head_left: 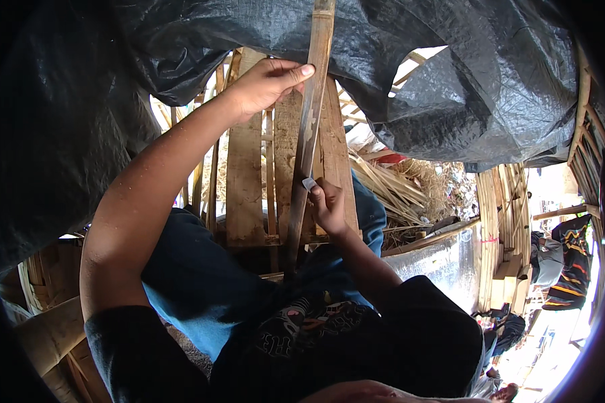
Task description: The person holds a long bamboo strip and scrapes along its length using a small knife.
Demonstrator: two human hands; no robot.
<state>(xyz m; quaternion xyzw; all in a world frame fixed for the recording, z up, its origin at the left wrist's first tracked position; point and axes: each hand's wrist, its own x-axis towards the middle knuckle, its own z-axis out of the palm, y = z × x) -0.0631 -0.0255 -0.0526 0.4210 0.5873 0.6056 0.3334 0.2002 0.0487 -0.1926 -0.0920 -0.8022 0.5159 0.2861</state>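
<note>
Bamboo slat (308,127), long, narrow: your outstretched left hand (270,86) is pinching it, your right hand (331,208) pinching a pale flat piece (308,183).

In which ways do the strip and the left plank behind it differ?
The strip is narrow, while the left plank is much wider. The strip slants, its upper end toward the right; the left plank runs nearly straight up the picture. The left hand grips the strip, while neither hand holds the left plank. Both are long and brown.
</note>
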